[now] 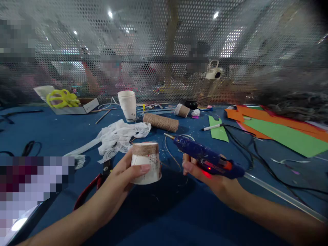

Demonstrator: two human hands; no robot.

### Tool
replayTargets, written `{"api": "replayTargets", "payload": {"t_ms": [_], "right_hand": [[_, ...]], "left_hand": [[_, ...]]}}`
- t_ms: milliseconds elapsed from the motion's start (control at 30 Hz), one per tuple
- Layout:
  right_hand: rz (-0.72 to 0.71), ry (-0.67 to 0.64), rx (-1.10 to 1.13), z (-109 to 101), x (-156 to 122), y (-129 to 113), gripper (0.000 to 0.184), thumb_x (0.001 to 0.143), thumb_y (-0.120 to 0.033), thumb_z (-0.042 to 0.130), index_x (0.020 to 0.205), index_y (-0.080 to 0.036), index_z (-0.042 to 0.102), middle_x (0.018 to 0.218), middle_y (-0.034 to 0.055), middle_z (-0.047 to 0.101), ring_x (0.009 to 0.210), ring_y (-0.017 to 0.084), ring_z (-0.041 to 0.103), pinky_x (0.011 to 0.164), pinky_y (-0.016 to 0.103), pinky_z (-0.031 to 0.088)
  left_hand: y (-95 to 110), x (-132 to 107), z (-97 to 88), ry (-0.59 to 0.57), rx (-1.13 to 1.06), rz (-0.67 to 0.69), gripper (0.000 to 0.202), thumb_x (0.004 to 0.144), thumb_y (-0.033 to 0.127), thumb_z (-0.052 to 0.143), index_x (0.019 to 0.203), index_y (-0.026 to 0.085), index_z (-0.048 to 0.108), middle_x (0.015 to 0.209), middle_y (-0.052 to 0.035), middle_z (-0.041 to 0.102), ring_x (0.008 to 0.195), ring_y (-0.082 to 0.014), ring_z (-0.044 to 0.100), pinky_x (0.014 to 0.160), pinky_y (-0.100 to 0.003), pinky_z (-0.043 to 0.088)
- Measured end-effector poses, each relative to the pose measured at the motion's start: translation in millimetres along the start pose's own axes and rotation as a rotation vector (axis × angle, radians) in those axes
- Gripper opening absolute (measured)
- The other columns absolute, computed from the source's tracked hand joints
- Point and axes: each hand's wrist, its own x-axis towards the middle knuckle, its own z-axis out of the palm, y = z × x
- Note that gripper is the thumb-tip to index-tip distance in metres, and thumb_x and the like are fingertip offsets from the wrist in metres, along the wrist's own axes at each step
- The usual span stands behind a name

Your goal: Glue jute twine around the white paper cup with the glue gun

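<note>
My left hand (128,172) is wrapped around a white paper cup (151,171) held bottom-up. Brown twine (145,149) is wound in a band round the cup's upper end. In my right hand (202,171) is a blue hot glue gun (205,152), its nozzle pointing left toward the cup but apart from it. A red light glows on the gun, and a long clear glue stick (282,197) sticks out of its rear. Beyond the cup lies a roll of brown twine (161,122), beside a heap of white lace ribbon (118,136).
Red-handled pliers (88,191) lie by my left forearm. Stacked paper cups (127,104) and a box with yellow scissors (64,99) stand behind. Orange and green paper (289,131), a marker (213,127) and black cable (266,160) lie right. A bottle (208,85) stands before a perforated metal screen (159,44).
</note>
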Motion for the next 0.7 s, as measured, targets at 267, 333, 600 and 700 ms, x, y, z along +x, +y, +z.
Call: {"api": "replayTargets", "payload": {"t_ms": [267,333,600,700], "right_hand": [[0.059,-0.122,0.206,23,15,-1,0.030,0.078,-0.041,0.084,0.073,-0.024,0.060,0.094,-0.0009,0.071,0.088,0.018,0.066,0.083,0.031,0.054],[0.051,-0.132,0.226,25,15,-1,0.030,0.077,-0.039,0.084,0.072,-0.024,0.059,0.091,-0.0016,0.071,0.083,0.017,0.065,0.080,0.031,0.053],[0.035,-0.103,0.149,22,15,1,0.027,0.083,-0.041,0.078,0.072,-0.024,0.060,0.079,-0.0034,0.064,0.075,0.015,0.055,0.079,0.033,0.046],[0.061,-0.167,0.248,22,15,3,0.029,0.084,-0.040,0.077,0.071,-0.023,0.057,0.077,-0.0037,0.062,0.072,0.014,0.054,0.076,0.031,0.045]], "left_hand": [[-3,6,-2.3,0.009,-0.016,0.022,0.050,0.079,0.027,0.078,0.127,0.024,0.068,0.113,-0.0035,0.082,0.107,-0.0253,0.072,0.087,-0.027,0.051],[-4,7,-2.5,0.013,-0.012,0.022,0.049,0.079,0.028,0.078,0.127,0.025,0.068,0.114,-0.0027,0.082,0.110,-0.0255,0.071,0.088,-0.027,0.050],[-8,10,-3.3,0.016,0.041,-0.025,0.066,0.078,0.035,0.083,0.139,0.026,0.058,0.127,-0.0050,0.076,0.121,-0.0278,0.066,0.093,-0.029,0.048],[-6,9,-1.6,0.036,0.086,-0.009,0.071,0.079,0.033,0.082,0.143,0.029,0.050,0.132,-0.0036,0.072,0.123,-0.0256,0.064,0.088,-0.025,0.049]]}}
